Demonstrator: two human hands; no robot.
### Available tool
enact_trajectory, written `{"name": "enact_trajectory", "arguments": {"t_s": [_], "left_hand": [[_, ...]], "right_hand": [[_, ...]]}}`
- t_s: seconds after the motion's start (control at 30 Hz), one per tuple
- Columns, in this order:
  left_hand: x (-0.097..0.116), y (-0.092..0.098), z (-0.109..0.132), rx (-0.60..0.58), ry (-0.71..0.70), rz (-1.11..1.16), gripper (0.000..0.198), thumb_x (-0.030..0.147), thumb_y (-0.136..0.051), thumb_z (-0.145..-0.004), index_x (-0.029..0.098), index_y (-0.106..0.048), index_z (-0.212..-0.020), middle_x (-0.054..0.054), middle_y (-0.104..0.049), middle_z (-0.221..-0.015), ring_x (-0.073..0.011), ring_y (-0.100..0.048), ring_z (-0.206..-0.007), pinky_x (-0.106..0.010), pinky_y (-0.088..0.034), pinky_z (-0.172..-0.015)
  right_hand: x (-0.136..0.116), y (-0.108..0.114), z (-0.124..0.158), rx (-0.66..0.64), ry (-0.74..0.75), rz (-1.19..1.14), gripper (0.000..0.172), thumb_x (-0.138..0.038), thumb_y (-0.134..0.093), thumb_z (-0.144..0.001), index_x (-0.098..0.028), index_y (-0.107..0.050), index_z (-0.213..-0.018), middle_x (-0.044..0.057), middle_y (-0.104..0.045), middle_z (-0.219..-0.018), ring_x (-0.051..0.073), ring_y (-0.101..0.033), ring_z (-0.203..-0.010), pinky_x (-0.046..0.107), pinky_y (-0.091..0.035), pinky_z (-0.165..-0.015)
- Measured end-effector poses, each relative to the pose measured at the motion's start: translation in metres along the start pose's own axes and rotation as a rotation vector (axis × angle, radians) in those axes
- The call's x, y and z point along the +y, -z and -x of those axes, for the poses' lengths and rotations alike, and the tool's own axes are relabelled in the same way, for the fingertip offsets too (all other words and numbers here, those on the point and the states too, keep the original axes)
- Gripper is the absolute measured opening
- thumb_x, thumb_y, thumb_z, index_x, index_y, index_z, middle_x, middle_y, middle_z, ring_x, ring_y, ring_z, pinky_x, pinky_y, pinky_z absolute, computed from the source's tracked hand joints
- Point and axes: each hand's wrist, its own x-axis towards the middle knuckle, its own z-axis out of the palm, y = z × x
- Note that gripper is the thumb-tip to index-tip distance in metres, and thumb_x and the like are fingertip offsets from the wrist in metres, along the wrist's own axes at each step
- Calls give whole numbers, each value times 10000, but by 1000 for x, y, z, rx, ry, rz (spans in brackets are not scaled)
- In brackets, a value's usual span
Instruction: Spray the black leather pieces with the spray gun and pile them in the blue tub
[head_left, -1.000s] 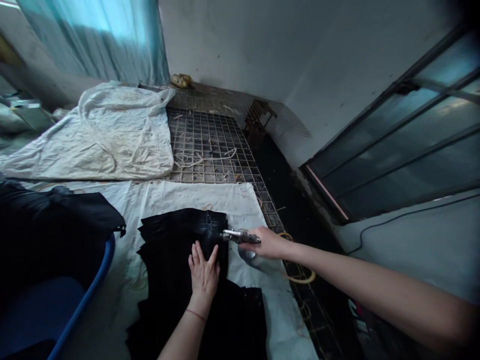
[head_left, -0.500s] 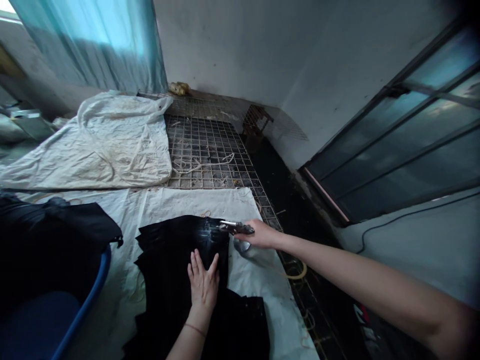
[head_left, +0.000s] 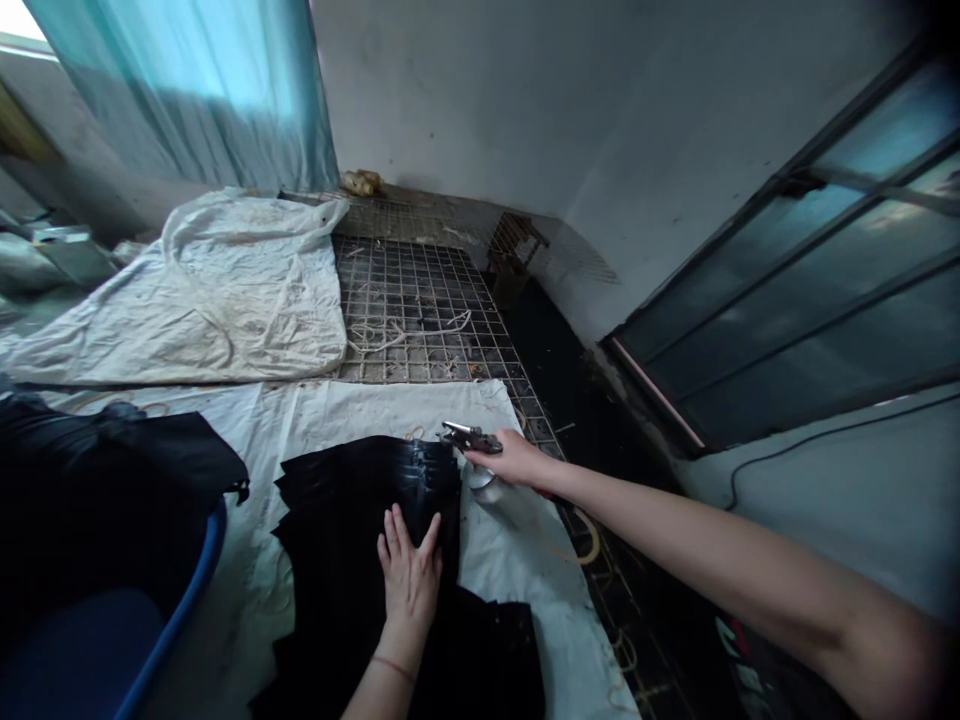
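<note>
A stack of black fabric pieces (head_left: 352, 520) lies on a white cloth (head_left: 315, 410) spread over the work surface. My left hand (head_left: 411, 570) rests flat on the stack, fingers stretched out. My right hand (head_left: 506, 462) is closed round a metal spray gun (head_left: 469, 438) with a small cup under it, held at the stack's far right corner with the nozzle pointing left over the fabric.
A wire mesh grid (head_left: 409, 300) with loose cords stretches behind the cloth. A crumpled white sheet (head_left: 210, 290) lies at the back left. A blue tub (head_left: 172, 620) with dark fabric sits at the left. A hose (head_left: 589, 545) loops beside the table's right edge.
My right hand has carried the spray gun away from me, from over the fabric to its far corner. The bright spray patch on the fabric is gone. My left hand stays flat.
</note>
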Motion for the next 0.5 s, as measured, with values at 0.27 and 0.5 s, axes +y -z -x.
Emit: {"name": "enact_trajectory", "arguments": {"t_s": [0.27, 0.5], "left_hand": [[-1, -1, 0, -22, 15, 12, 562, 335, -613, -822, 446, -430, -1342, -101, -246, -1550, -378, -193, -1416, -551, -307, -1059], [0, 2, 0, -18, 9, 19, 557, 320, -611, -824, 453, -437, -1336, -97, -238, -1552, -379, -183, -1419, -550, -308, -1059]], "right_hand": [[2, -4, 17, -63, 67, -15, 332, -426, -612, -771, -150, -589, -588, 3, -533, -530, 137, -498, -559, 223, -296, -505], [14, -13, 34, -45, 94, -102, 309, -409, -586, -791, -149, -590, -624, -5, -530, -543, 121, -472, -539, 217, -310, -505]]}}
